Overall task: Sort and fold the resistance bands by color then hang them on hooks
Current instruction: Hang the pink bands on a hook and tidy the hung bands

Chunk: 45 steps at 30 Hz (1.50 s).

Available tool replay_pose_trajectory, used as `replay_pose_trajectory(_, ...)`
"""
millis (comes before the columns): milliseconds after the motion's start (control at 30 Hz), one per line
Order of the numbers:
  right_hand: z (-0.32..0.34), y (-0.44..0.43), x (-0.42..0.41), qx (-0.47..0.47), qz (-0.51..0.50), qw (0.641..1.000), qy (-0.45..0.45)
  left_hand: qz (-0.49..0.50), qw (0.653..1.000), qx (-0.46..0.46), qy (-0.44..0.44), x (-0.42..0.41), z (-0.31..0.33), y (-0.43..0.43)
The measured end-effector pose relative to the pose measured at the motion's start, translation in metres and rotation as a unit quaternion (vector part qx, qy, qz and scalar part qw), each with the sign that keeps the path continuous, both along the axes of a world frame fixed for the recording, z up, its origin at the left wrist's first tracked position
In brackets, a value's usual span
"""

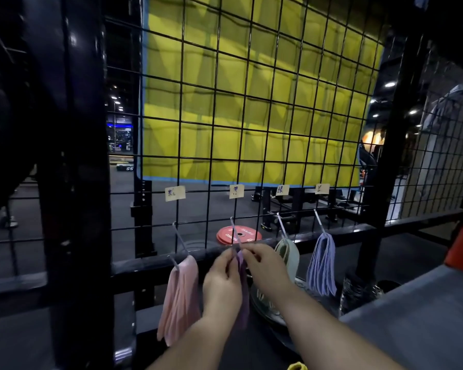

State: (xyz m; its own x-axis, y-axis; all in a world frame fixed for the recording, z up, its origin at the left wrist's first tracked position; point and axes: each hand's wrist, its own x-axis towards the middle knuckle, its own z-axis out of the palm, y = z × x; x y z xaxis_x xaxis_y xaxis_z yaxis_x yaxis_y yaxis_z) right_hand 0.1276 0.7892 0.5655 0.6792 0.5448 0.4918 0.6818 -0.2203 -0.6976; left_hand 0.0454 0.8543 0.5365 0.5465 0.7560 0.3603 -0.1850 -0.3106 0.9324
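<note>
Four hooks stick out of a black wire grid [251, 145], each under a paper label. Pink folded bands [179, 297] hang from the leftmost hook. Pale green bands [290, 256] and blue-lilac bands [322, 265] hang from the two right hooks. At the second hook [235, 236] my left hand [222, 281] and my right hand [267, 265] both pinch the top of a folded purple band [243, 295], which hangs down between them. The purple band's lower part is partly hidden behind my left hand.
A thick black frame post [75, 182] stands at the left. A grey table top [422, 316] lies at the right with dark objects beside it. A red weight plate [238, 235] lies on the floor behind the grid. A yellow mat hangs behind the mesh.
</note>
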Motion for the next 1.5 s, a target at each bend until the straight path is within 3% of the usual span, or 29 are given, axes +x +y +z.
replay_pose_trajectory(200, 0.004, 0.003, -0.002, -0.011, 0.011, 0.998, 0.054, -0.005, 1.0, -0.005, 0.0, -0.008, 0.007, 0.003)
replay_pose_trajectory(700, 0.005, 0.002, -0.004, -0.042, 0.01, 0.998, 0.049, -0.016, 0.999, -0.018, 0.026, -0.012, 0.006, 0.005)
replay_pose_trajectory(900, 0.004, 0.005, -0.007, 0.076, -0.061, 0.995, 0.03, 0.032, 0.998, 0.045, 0.018, -0.03, 0.015, 0.005)
replay_pose_trajectory(1000, 0.008, 0.012, -0.018, 0.13, -0.048, 0.99, 0.017, 0.082, 0.99, 0.115, 0.008, -0.037, 0.014, 0.016)
replay_pose_trajectory(1100, 0.011, 0.024, -0.031, 0.15, -0.015, 0.988, -0.012, 0.071, 0.991, 0.107, -0.025, -0.049, 0.019, 0.02)
replay_pose_trajectory(1233, 0.013, 0.041, -0.053, 0.101, 0.051, 0.994, -0.01, 0.114, 0.986, 0.113, -0.048, -0.063, 0.022, 0.036)
replay_pose_trajectory(1400, 0.013, 0.054, -0.068, -0.074, 0.048, 0.996, -0.013, 0.154, 0.983, 0.088, -0.056, -0.074, 0.011, 0.051)
replay_pose_trajectory(1500, 0.011, 0.06, -0.07, -0.089, 0.049, 0.995, 0.019, 0.183, 0.978, 0.077, -0.058, -0.077, 0.006, 0.057)
